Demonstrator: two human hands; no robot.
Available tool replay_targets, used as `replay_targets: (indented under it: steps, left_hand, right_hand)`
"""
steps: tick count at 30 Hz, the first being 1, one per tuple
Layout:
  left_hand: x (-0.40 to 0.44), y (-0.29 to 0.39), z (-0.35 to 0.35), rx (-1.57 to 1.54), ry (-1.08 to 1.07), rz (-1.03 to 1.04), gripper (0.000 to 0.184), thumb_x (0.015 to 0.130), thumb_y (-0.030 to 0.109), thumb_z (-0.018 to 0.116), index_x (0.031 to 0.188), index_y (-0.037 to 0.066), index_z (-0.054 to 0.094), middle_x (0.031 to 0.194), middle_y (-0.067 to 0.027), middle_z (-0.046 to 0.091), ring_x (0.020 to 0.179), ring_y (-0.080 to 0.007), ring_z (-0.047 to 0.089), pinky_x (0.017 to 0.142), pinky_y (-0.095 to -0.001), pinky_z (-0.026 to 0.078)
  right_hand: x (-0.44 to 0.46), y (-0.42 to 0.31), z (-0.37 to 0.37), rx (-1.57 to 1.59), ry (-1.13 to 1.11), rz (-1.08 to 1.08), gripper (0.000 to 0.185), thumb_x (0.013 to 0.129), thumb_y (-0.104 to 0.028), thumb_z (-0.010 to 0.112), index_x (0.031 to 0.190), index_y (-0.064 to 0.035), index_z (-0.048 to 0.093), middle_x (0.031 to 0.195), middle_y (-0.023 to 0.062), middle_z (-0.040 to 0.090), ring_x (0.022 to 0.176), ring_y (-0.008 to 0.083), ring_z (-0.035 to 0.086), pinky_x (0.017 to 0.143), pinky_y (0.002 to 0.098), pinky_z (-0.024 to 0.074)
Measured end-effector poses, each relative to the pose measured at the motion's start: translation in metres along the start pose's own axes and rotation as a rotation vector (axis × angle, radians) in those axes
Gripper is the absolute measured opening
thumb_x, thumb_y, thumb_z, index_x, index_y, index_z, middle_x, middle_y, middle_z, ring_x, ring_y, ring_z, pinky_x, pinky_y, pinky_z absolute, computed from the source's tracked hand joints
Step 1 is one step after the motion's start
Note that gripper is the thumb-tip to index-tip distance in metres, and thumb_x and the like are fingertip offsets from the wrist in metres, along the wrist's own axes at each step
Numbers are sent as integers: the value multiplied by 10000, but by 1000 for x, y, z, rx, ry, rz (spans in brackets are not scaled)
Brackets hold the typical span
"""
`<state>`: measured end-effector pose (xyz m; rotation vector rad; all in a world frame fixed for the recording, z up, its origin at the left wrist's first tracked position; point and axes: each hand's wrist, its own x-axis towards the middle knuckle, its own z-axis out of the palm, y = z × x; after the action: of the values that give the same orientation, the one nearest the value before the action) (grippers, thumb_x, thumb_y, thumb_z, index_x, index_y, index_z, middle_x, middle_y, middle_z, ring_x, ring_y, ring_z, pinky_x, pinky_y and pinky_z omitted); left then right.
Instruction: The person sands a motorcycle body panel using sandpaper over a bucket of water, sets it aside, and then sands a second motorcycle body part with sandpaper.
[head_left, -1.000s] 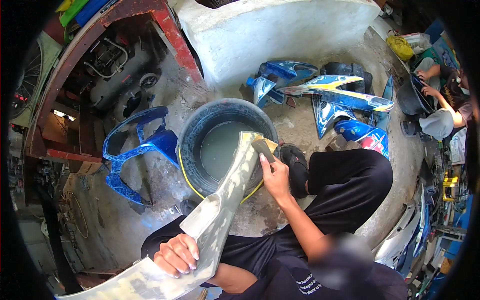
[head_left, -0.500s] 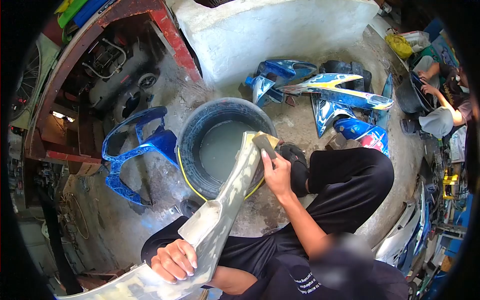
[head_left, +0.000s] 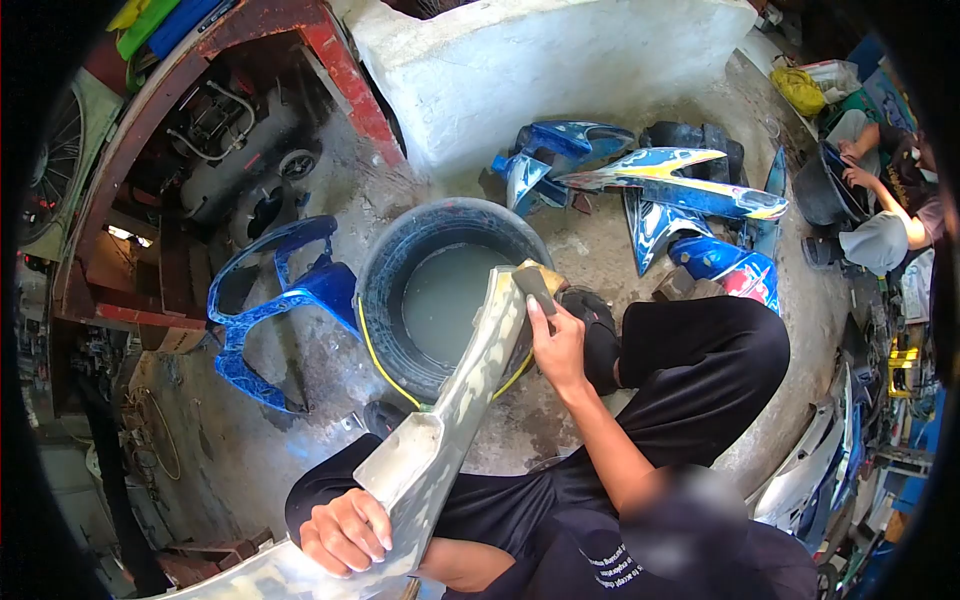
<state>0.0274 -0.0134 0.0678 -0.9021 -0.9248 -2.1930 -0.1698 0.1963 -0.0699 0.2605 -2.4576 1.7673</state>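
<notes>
A long whitish-grey fairing panel (head_left: 452,425), blotched with pale yellow, slants from the lower left up over a black bucket (head_left: 480,213) of cloudy water. My left hand (head_left: 347,532) is closed around the panel's lower part, near a box-shaped recess. At the far end, my right hand (head_left: 560,352) pinches a dark grey piece of sandpaper (head_left: 536,291) and presses it on the panel's tip. Part of the sandpaper is hidden by my fingers. The bucket has a yellow handle (head_left: 378,365) hanging at its near side.
A blue plastic frame (head_left: 238,335) lies left of the bucket. Several blue, white and yellow fairings (head_left: 690,185) lie beyond it, by a white wall (head_left: 550,75). An air compressor (head_left: 235,150) stands at upper left. Another person (head_left: 885,215) sits at right with a black tub (head_left: 822,190).
My right hand and the sandpaper have shifted very slightly right and down at the panel's tip. The panel has moved a little to the right; my left hand keeps its hold.
</notes>
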Motion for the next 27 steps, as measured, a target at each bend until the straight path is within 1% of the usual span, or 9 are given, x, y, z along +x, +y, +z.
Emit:
replay_targets:
  steps: [1, 3, 8, 11, 15, 17, 22, 25, 27]
  left_hand:
    - [-1, 2, 0, -2, -2, 3, 245, 876, 41, 561, 634, 74, 563, 553, -65, 596, 465, -182, 594, 583, -376, 539]
    - [0, 0, 3, -23, 20, 9, 235, 876, 40, 562, 643, 68, 569, 563, -72, 598, 475, -184, 603, 581, -379, 537]
    - [8, -4, 4, -14, -58, -62, 278, 887, 47, 551, 609, 64, 552, 530, -73, 577, 425, -186, 570, 569, -384, 536]
    - [11, -12, 11, -9, 3, -20, 286, 891, 45, 550, 606, 66, 550, 531, -78, 575, 423, -188, 566, 547, -380, 532]
    - [14, -15, 10, -29, -84, -38, 297, 884, 46, 545, 587, 65, 543, 513, -81, 560, 414, -188, 558, 522, -371, 524]
    - [14, -18, 13, -27, -33, -30, 296, 871, 36, 542, 576, 65, 534, 507, -80, 557, 416, -186, 558, 513, -367, 521]
    - [25, -19, 11, -5, -191, -89, 302, 858, 45, 550, 556, 60, 541, 507, -75, 550, 413, -182, 547, 515, -367, 525]
    - [26, -22, 11, -25, -207, -93, 302, 856, 46, 553, 554, 56, 545, 501, -79, 546, 414, -184, 552, 517, -367, 527]
    - [27, -22, 14, -22, -200, -88, 303, 857, 48, 553, 555, 56, 544, 500, -77, 545, 412, -183, 551, 517, -366, 527]
  right_hand:
    - [-2, -2, -1, -1, 2, -4, 269, 983, -170, 609, 1038, 81, 690, 991, 192, 742, 869, 214, 722, 758, 322, 523]
    - [0, -13, -3, 82, 6, -24, 233, 969, -136, 609, 1012, 73, 702, 1002, 209, 726, 901, 320, 724, 773, 350, 532]
    - [-1, -21, 1, 84, 1, -229, 201, 961, -97, 608, 1055, 53, 704, 1028, 196, 729, 967, 292, 719, 819, 341, 529]
    - [8, -15, -5, 78, -32, 33, 188, 937, -67, 625, 1052, 56, 710, 1033, 195, 732, 949, 306, 730, 828, 341, 542]
    - [-6, -23, -3, 89, -2, -214, 203, 947, -99, 618, 1035, 55, 716, 1011, 199, 733, 882, 270, 739, 753, 333, 541]
    - [6, -15, -6, -39, -45, -11, 204, 941, -111, 633, 957, 76, 714, 954, 211, 731, 818, 284, 732, 721, 331, 536]
    - [-8, -29, -7, 79, -4, -164, 221, 955, -106, 619, 906, 97, 692, 882, 204, 723, 748, 269, 717, 667, 335, 516]
    - [2, -13, -12, -43, -42, 63, 185, 944, -83, 625, 953, 83, 705, 920, 199, 731, 799, 262, 727, 712, 323, 530]
    - [1, -12, -7, 44, 12, -35, 169, 932, -65, 634, 983, 79, 708, 938, 195, 735, 826, 253, 730, 732, 313, 534]
